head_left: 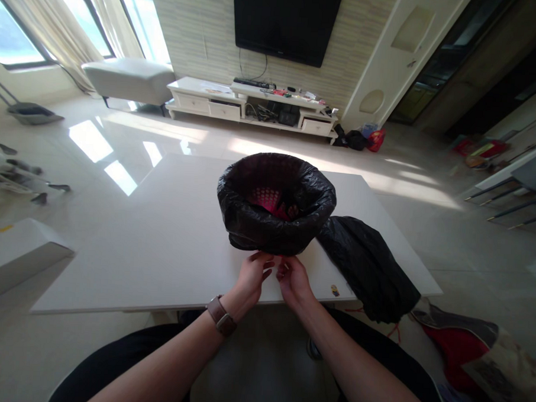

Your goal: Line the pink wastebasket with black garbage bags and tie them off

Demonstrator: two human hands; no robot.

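Note:
A small bin with a pink perforated inside (268,199) stands on a white table (159,243), lined with a black plastic bag (271,228) folded over its rim. My left hand (252,277), watch on the wrist, and my right hand (292,279) meet at the bag's lower near edge. The fingers of both are curled in a pinch at the plastic. A second black bag (367,264) lies crumpled to the right, hanging over the table's near right edge.
Beyond the table lies a shiny tiled floor, then a white TV stand (249,105) under a wall TV (285,21). A white ottoman (129,79) sits at the left by the windows. A red and grey item (461,346) lies at the lower right.

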